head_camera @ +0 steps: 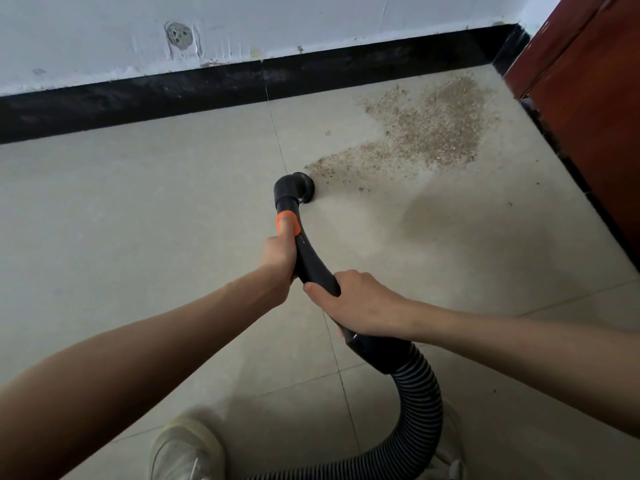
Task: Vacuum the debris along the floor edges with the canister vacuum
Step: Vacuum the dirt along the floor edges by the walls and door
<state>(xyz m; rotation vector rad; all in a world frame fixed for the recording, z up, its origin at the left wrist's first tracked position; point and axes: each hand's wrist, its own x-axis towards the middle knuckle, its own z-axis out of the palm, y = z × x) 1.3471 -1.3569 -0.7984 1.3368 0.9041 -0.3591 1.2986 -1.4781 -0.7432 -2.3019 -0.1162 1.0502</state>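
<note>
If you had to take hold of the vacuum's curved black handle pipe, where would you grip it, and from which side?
Probably as the hands do now, from above: the left hand high on the handle pipe, just below the orange collar, steering the brush head; the right hand at the lower end, where the ribbed hose joins.

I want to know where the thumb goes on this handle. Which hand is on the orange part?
The left hand: it grips the handle further forward, thumb on the orange collar. The right hand holds the black rear end, near the hose.
</note>
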